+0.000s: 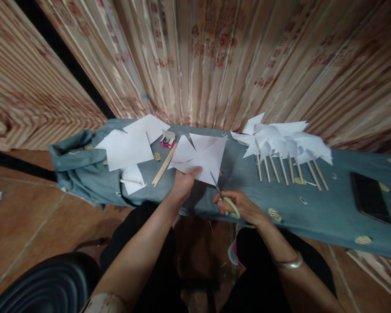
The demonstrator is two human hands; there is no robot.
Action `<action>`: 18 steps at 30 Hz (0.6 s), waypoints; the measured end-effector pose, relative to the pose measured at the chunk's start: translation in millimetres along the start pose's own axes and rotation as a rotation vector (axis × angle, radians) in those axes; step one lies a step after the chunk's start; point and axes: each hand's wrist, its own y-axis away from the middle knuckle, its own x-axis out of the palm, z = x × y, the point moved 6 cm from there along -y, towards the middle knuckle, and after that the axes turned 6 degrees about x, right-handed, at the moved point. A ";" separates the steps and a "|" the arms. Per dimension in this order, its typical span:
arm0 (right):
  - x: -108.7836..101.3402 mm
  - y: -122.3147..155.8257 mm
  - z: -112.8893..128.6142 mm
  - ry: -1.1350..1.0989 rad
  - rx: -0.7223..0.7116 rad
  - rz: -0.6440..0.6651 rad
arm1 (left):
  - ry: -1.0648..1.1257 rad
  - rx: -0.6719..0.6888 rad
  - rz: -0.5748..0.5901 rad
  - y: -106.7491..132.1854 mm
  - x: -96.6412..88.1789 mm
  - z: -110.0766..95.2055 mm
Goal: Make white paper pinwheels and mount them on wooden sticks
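Note:
My left hand grips the near edge of a white paper square, thumb on top. Slits run inward from several of the square's corners. Green-handled scissors are in my right hand, their blades at the paper's near right corner. Left of the paper lie a few thin wooden sticks and a small open red-and-white box with small dark pieces inside. To the right, several finished paper pinwheels on wooden sticks overlap in a row.
More white paper sheets lie at the left of the narrow cloth-covered table. A small paper piece with a short stick is near its front edge. A dark phone lies at the right. A curtain hangs behind; a black stool stands lower left.

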 end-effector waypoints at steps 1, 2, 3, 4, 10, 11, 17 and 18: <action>0.0 0.0 -0.3 -0.003 0.001 0.000 | -0.003 0.003 0.001 -0.2 -0.3 0.2; -0.1 0.0 -0.6 -0.004 0.001 -0.001 | -0.006 0.004 0.002 -0.5 -0.6 0.5; -0.2 -0.1 -0.8 -0.003 -0.001 -0.003 | -0.007 0.005 0.005 -0.9 -0.7 0.9; -0.4 -0.2 -1.1 0.000 -0.003 -0.006 | -0.006 0.002 0.007 -1.2 -0.9 1.3; -0.9 -2.2 -5.0 -0.013 0.011 -0.013 | 0.007 0.012 0.011 -2.7 -1.6 1.0; -0.8 -2.7 -6.2 -0.019 0.021 -0.012 | 0.008 0.012 0.011 -2.8 -1.7 1.0; -0.4 -4.0 -10.5 -0.051 0.042 -0.020 | 0.007 0.010 0.014 -2.9 -2.4 1.5; -0.2 -4.2 -10.8 -0.057 0.046 -0.020 | 0.006 0.011 0.015 -3.1 -2.5 1.6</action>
